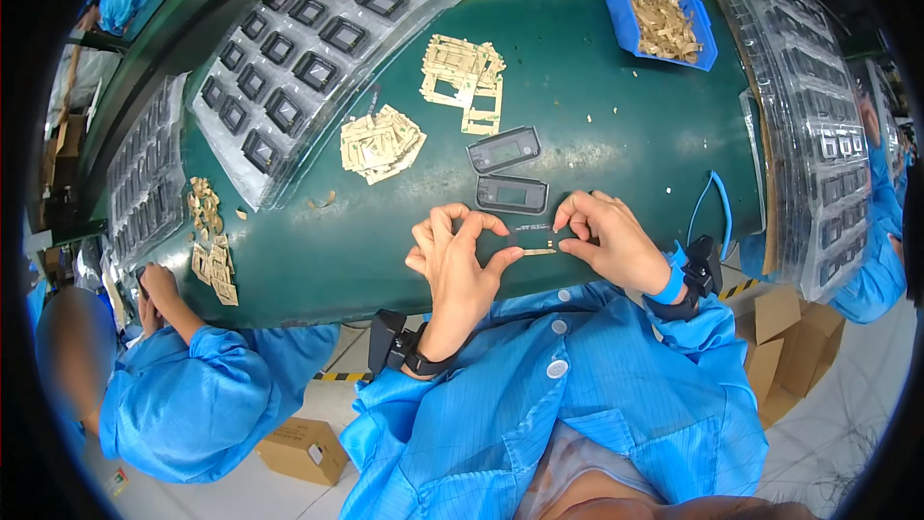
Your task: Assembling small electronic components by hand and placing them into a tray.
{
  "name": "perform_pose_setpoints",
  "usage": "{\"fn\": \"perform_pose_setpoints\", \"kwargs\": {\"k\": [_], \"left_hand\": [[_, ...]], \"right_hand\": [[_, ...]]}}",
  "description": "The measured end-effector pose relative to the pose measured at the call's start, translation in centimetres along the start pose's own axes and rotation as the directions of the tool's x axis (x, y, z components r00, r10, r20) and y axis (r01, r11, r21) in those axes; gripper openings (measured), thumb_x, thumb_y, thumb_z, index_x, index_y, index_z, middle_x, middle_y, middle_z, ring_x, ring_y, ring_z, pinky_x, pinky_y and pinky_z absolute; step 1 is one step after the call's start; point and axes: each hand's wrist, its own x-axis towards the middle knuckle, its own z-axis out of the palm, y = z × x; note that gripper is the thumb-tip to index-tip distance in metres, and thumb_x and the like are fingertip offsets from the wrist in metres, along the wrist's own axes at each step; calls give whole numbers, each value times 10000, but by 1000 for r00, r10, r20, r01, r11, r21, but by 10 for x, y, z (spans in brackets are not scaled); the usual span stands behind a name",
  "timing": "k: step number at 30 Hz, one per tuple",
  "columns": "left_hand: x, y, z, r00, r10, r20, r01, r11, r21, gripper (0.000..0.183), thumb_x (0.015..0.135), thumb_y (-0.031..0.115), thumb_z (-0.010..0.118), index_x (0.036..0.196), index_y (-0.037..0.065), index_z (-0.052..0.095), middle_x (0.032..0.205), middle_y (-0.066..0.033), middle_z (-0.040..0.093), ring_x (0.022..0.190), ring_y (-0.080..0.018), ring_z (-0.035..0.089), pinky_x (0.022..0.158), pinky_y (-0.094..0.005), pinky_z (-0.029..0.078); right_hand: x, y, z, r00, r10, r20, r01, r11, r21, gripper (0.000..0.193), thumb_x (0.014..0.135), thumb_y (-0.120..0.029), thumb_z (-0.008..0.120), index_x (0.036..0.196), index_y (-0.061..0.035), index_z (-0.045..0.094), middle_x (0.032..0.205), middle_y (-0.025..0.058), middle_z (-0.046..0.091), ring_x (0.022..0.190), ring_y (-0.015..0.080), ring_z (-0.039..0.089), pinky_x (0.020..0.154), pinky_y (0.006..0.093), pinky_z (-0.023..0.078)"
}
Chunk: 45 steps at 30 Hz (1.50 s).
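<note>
Between my two hands is a thin, small rectangular piece (531, 239), dark or see-through, with faint white marks and a pale beige strip along its near edge. My left hand (457, 255) pinches its left end with thumb and forefinger. At the other end, the fingertips of my right hand (611, 239) are closed on it. Just beyond my hands lie two dark grey plastic housings with rectangular windows, a nearer housing (488, 195) and a farther housing (478, 154). Whether the piece touches the table cannot be made out.
Beige paper pieces lie in a left pile (382, 144) and a farther pile (448, 63). A blue bin (624, 24) holds brown scraps. Clear trays (318, 29) of black frames stand at left, stacked trays (808, 125) at right. A blue cord (727, 207) lies right; a co-worker (192, 395) sits left.
</note>
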Motion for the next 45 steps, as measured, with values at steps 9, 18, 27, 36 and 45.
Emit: {"fn": "perform_pose_setpoints", "kwargs": {"k": [9,18,27,36,45], "left_hand": [[-11,-6,0,996,57,-75,-57,998,0,387,685,308,872,1032,267,705,1123,-6,506,1137,-281,409,895,-461,273],[-4,-14,19,928,323,-187,-344,935,-89,218,861,221,735,1071,162,739,1067,-9,548,990,-214,482,825,-358,302],[-5,-19,18,908,385,-169,-404,909,-102,96,860,196,724,929,130,731,997,-1,572,941,-207,501,784,-360,315],[-1,-23,24,791,585,-179,-605,792,-85,87,834,102,676,912,73,649,901,-74,577,875,-275,539,723,-391,390],[8,-22,7,847,516,-128,-531,833,-157,244,781,-17,710,1012,62,722,916,-44,614,863,-240,571,731,-353,397]], "right_hand": [[-4,-17,23,947,-202,-250,166,974,-155,175,789,-105,744,917,-48,639,842,105,580,833,332,576,738,428,451],[-4,-11,23,945,-207,-253,165,970,-176,141,764,-10,730,799,-37,596,760,92,518,766,293,518,721,399,401],[-7,-5,25,908,-333,-255,267,928,-260,139,764,-10,728,811,-38,601,792,96,531,791,294,523,722,394,404],[-12,-3,22,898,-374,-233,314,914,-255,122,782,-31,706,826,-34,592,829,125,546,818,346,540,737,428,436],[-5,-3,30,860,-471,-197,379,848,-371,150,803,-28,701,916,-20,602,900,106,574,831,304,567,731,392,492]]}}
